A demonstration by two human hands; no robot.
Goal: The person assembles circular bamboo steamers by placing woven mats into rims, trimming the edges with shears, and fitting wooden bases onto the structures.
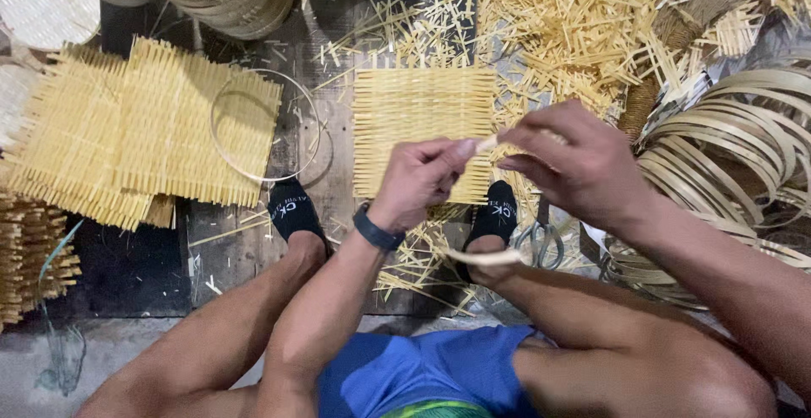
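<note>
— Hands: what is gripped?
— A thin bamboo strip [487,142] is pinched by left hand [420,177] and right hand [574,165], above the woven mat [422,122]. Tension should be kept even.

- A square woven bamboo mat [422,131] lies on the floor ahead of my feet.
- More woven mats [127,131] are stacked to my left, a thin hoop [221,143] resting on them.
- Loose bamboo offcuts [566,21] are heaped beyond.
- Coiled bamboo rings [743,131] sit at my right.
- Scissors [541,245] lie by my foot.
</note>
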